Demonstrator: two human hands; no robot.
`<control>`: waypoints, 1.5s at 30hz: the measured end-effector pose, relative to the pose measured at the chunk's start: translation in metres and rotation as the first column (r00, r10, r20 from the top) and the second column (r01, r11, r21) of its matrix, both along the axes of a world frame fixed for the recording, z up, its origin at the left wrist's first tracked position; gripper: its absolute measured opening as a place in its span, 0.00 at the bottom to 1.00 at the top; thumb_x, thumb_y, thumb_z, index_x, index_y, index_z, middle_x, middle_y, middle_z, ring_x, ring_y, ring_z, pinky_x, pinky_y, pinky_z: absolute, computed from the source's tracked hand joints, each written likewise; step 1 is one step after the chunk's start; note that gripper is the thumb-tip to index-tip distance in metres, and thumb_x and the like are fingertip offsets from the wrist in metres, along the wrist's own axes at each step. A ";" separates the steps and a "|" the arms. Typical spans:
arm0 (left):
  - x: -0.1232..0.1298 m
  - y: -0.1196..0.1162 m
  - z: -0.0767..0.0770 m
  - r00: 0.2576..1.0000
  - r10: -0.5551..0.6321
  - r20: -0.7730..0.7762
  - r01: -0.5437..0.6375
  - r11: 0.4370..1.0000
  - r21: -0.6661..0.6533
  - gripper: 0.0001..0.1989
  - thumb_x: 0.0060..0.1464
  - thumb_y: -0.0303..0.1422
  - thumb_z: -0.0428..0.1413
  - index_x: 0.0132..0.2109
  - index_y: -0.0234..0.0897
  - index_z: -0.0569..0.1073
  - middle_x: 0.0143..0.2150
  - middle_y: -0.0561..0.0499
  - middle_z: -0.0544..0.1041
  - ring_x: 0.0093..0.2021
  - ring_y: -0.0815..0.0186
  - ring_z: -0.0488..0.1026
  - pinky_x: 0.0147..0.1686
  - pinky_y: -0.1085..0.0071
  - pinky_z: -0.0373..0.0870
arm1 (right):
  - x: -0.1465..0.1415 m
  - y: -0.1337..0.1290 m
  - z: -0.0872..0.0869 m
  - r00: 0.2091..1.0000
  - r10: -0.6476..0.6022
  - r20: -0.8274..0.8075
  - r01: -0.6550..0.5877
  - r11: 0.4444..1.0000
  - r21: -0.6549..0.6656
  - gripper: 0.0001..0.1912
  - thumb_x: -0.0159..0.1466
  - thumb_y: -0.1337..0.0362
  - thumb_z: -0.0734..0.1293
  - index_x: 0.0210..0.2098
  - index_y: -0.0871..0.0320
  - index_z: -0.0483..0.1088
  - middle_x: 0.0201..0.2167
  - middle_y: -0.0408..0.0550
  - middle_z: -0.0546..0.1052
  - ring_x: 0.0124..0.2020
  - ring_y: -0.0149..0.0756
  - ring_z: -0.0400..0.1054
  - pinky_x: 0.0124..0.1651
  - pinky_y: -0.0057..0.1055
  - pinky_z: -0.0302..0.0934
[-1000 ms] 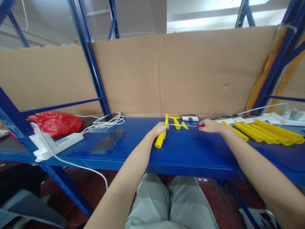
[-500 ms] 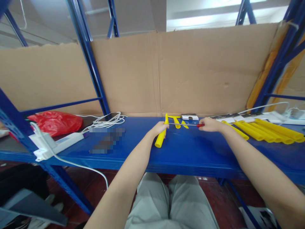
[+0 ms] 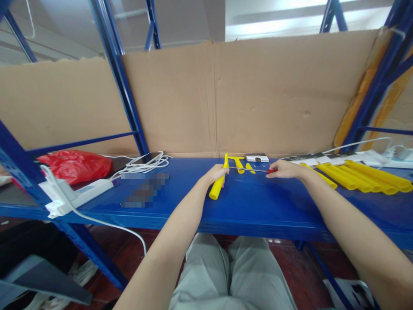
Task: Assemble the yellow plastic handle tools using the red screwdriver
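Note:
My left hand point(image 3: 217, 173) is closed around a yellow tube-shaped piece point(image 3: 217, 187), whose wide end points down toward me. In my right hand point(image 3: 284, 168) is the red handle of a screwdriver point(image 3: 254, 169); its thin metal shaft reaches left to the yellow piece beside my left fingers. How the tip meets the piece is too small to tell. Behind the shaft lie a yellow T-shaped piece point(image 3: 239, 165) and a small yellow part point(image 3: 249, 168) on the blue shelf point(image 3: 251, 206).
Several yellow tubes point(image 3: 351, 178) lie at the right. A small white-and-black box point(image 3: 257, 158) sits near the cardboard point(image 3: 277, 94). At the left are a white power strip point(image 3: 87, 193), coiled white cable point(image 3: 151, 162) and a red bag point(image 3: 77, 165). Blue posts point(image 3: 124, 82) flank the shelf.
My right hand's fingers have shifted slightly on the red handle. My left hand and the yellow piece are nearly unmoved. At the lower left, a person's dark-clothed leg and pale shoes have moved right.

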State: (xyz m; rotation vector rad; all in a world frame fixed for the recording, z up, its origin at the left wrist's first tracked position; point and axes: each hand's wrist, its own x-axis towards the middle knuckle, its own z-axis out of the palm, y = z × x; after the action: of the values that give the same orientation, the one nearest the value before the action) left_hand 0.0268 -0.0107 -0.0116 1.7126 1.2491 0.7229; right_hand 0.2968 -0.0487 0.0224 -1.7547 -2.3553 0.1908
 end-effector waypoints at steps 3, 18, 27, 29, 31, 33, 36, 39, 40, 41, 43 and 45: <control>0.000 0.001 -0.001 1.000 -0.004 -0.006 0.004 1.000 0.006 0.10 0.50 0.26 0.49 0.42 0.32 0.66 0.16 0.58 0.63 0.15 0.67 0.65 0.16 0.72 0.67 | -0.001 0.000 0.000 0.999 -0.035 -0.019 0.035 0.999 0.019 0.10 0.48 0.58 0.67 0.19 0.56 0.65 0.18 0.43 0.71 0.23 0.34 0.66 0.27 0.28 0.55; 0.001 0.000 0.000 0.999 0.003 -0.034 -0.003 1.000 0.007 0.09 0.50 0.26 0.49 0.41 0.32 0.67 0.16 0.57 0.64 0.15 0.67 0.65 0.17 0.72 0.68 | 0.008 0.003 -0.002 0.998 -0.041 0.038 0.039 0.998 0.049 0.07 0.47 0.60 0.64 0.18 0.56 0.66 0.18 0.42 0.70 0.24 0.33 0.64 0.26 0.29 0.53; 0.001 -0.005 0.003 1.000 0.001 -0.030 -0.001 1.000 0.003 0.10 0.50 0.26 0.49 0.41 0.32 0.67 0.16 0.58 0.63 0.14 0.69 0.64 0.17 0.73 0.66 | 0.016 0.003 -0.002 0.999 0.033 -0.033 -0.034 0.999 -0.029 0.13 0.46 0.53 0.68 0.19 0.56 0.68 0.20 0.43 0.72 0.25 0.35 0.65 0.27 0.30 0.55; 0.001 -0.005 0.003 0.999 -0.011 -0.030 0.012 1.000 0.018 0.10 0.50 0.26 0.49 0.41 0.32 0.67 0.17 0.57 0.63 0.15 0.68 0.65 0.17 0.73 0.66 | 0.012 0.003 -0.002 0.996 0.075 -0.056 -0.077 0.996 -0.043 0.15 0.45 0.51 0.70 0.20 0.56 0.69 0.20 0.43 0.72 0.25 0.35 0.65 0.27 0.30 0.55; 0.001 -0.005 0.003 0.999 -0.017 -0.044 0.020 0.998 0.055 0.10 0.50 0.26 0.49 0.41 0.31 0.68 0.17 0.57 0.65 0.15 0.68 0.65 0.18 0.73 0.66 | 0.006 0.003 -0.005 0.992 0.106 -0.067 -0.109 0.993 -0.052 0.16 0.45 0.49 0.70 0.19 0.56 0.68 0.19 0.43 0.71 0.24 0.35 0.64 0.27 0.30 0.55; 0.003 -0.006 0.005 0.997 -0.015 -0.077 0.024 0.993 0.115 0.10 0.49 0.26 0.50 0.40 0.31 0.69 0.18 0.56 0.66 0.17 0.69 0.66 0.20 0.73 0.67 | -0.002 0.005 -0.008 0.990 0.125 -0.070 -0.129 0.990 -0.059 0.17 0.45 0.49 0.71 0.19 0.56 0.68 0.19 0.42 0.70 0.24 0.35 0.64 0.28 0.30 0.56; 0.007 -0.012 0.010 0.992 -0.015 -0.121 0.042 0.974 0.223 0.11 0.49 0.26 0.51 0.41 0.29 0.72 0.21 0.53 0.70 0.20 0.68 0.68 0.24 0.72 0.68 | -0.014 0.010 -0.017 0.979 0.170 -0.115 -0.178 0.982 -0.059 0.15 0.47 0.51 0.70 0.23 0.57 0.70 0.22 0.44 0.73 0.27 0.36 0.66 0.31 0.31 0.59; 0.012 -0.021 0.015 0.987 -0.049 -0.152 0.094 0.947 0.308 0.14 0.48 0.27 0.51 0.43 0.29 0.73 0.25 0.51 0.73 0.23 0.67 0.71 0.27 0.72 0.69 | -0.027 0.015 -0.029 0.945 0.239 -0.225 -0.252 0.967 -0.030 0.14 0.51 0.54 0.69 0.31 0.58 0.71 0.28 0.47 0.75 0.30 0.37 0.69 0.35 0.33 0.63; 0.015 -0.024 0.017 0.985 -0.061 -0.162 0.112 0.937 0.331 0.14 0.48 0.27 0.51 0.43 0.29 0.73 0.26 0.50 0.74 0.24 0.66 0.71 0.28 0.72 0.70 | -0.031 0.017 -0.033 0.932 0.259 -0.256 -0.268 0.963 -0.002 0.15 0.53 0.55 0.68 0.34 0.59 0.71 0.30 0.48 0.76 0.31 0.37 0.69 0.36 0.33 0.63; 0.017 -0.026 0.018 0.983 -0.069 -0.171 0.127 0.927 0.353 0.15 0.49 0.28 0.51 0.44 0.29 0.73 0.27 0.49 0.75 0.26 0.66 0.72 0.29 0.72 0.70 | -0.035 0.019 -0.037 0.921 0.272 -0.279 -0.270 0.962 0.044 0.15 0.54 0.56 0.67 0.37 0.59 0.71 0.32 0.50 0.76 0.32 0.37 0.70 0.37 0.34 0.64; 0.021 -0.030 0.020 0.978 -0.080 -0.191 0.151 0.908 0.391 0.15 0.49 0.28 0.51 0.44 0.29 0.74 0.30 0.48 0.76 0.28 0.65 0.73 0.30 0.72 0.70 | -0.044 0.021 -0.044 0.905 0.294 -0.308 -0.253 0.953 0.166 0.15 0.58 0.57 0.66 0.41 0.60 0.69 0.35 0.53 0.76 0.35 0.38 0.71 0.39 0.35 0.65; 0.025 -0.033 0.021 0.973 -0.091 -0.214 0.176 0.889 0.422 0.14 0.49 0.28 0.51 0.42 0.29 0.74 0.33 0.47 0.77 0.30 0.64 0.73 0.32 0.72 0.70 | -0.052 0.023 -0.049 0.902 0.297 -0.313 -0.213 0.937 0.276 0.14 0.60 0.59 0.64 0.44 0.59 0.68 0.39 0.55 0.77 0.38 0.39 0.71 0.42 0.35 0.65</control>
State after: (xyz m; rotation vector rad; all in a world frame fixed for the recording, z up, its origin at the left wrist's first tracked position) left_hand 0.0514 -0.0434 0.0091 2.2610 1.1332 0.8174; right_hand 0.2445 -0.0255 -0.0263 -1.1848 -2.2283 0.2305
